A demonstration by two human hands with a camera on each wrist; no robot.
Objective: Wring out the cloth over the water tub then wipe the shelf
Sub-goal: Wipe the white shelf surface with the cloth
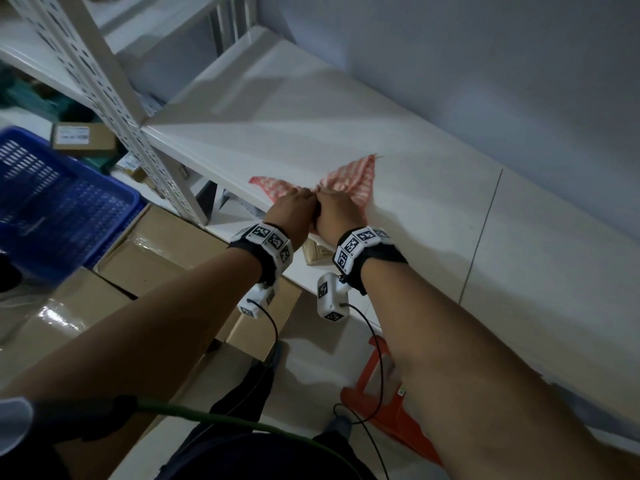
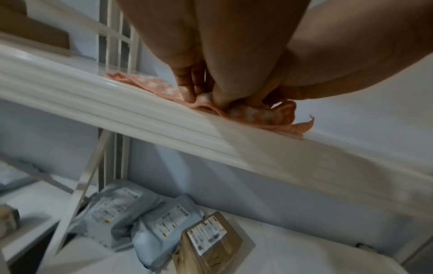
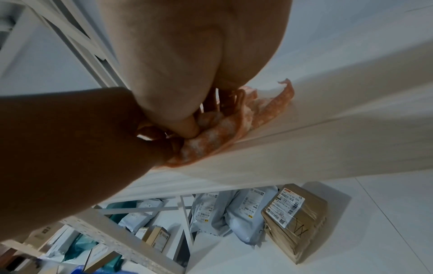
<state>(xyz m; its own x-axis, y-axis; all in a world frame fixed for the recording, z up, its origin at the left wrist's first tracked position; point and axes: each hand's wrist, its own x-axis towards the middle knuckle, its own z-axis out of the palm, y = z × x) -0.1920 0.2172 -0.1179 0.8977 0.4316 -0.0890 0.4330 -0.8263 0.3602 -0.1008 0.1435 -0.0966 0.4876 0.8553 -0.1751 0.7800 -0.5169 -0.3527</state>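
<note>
A red-and-white patterned cloth [image 1: 353,178] lies bunched on the white shelf board [image 1: 311,116], close to its front edge. My left hand [image 1: 294,204] and right hand [image 1: 336,207] sit side by side on its middle, knuckles touching. Both grip the gathered fabric with curled fingers. From the left wrist, fingertips [image 2: 192,96] dig into the cloth [image 2: 257,115] at the shelf's lip [image 2: 140,115]. From the right wrist, my thumb [image 3: 185,128] presses into the cloth [image 3: 211,142], whose loose corner trails to the right. No water tub is in view.
A perforated white shelf post [image 1: 114,98] rises at the left, and the wall [image 1: 485,64] runs behind the board. A blue basket [image 1: 52,199] and cardboard boxes [image 1: 156,258] stand below left, an orange stool [image 1: 391,403] by my legs. Grey parcels [image 2: 164,228] and a brown box [image 3: 295,218] lie on the lower shelf.
</note>
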